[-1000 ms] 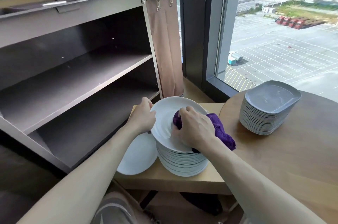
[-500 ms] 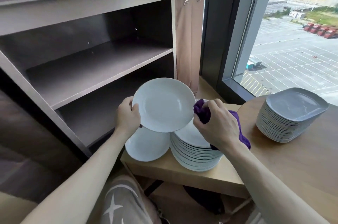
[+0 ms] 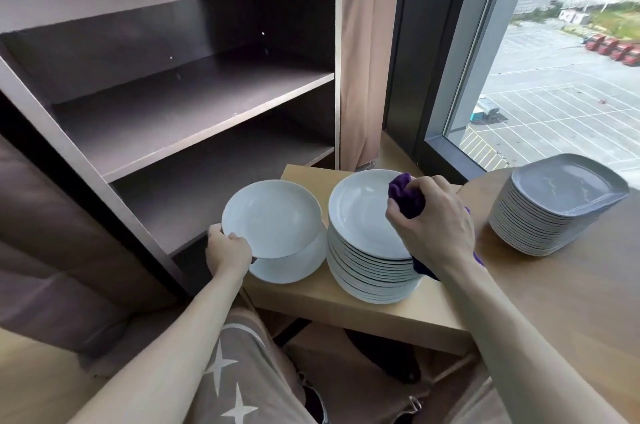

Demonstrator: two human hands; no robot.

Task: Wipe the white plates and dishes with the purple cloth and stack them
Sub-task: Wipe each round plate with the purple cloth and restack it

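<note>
My left hand (image 3: 228, 248) grips the near-left rim of a white round plate (image 3: 272, 217), held just above another white plate (image 3: 294, 267) that lies on the small wooden table (image 3: 332, 299). Right of them stands a tall stack of white plates (image 3: 367, 264). My right hand (image 3: 433, 226) holds the bunched purple cloth (image 3: 405, 193) over the right side of the stack's top plate. Part of the cloth hangs behind my wrist.
A dark open shelf unit (image 3: 194, 105) stands to the left, close behind the plates. On the round wooden table (image 3: 571, 292) at right sits a stack of grey squarish dishes (image 3: 554, 205). A window is behind it. My knees are under the table edge.
My left hand has lifted the top plate off the tall stack and carried it left and down over the single plate. My right hand with the cloth stays at the stack.
</note>
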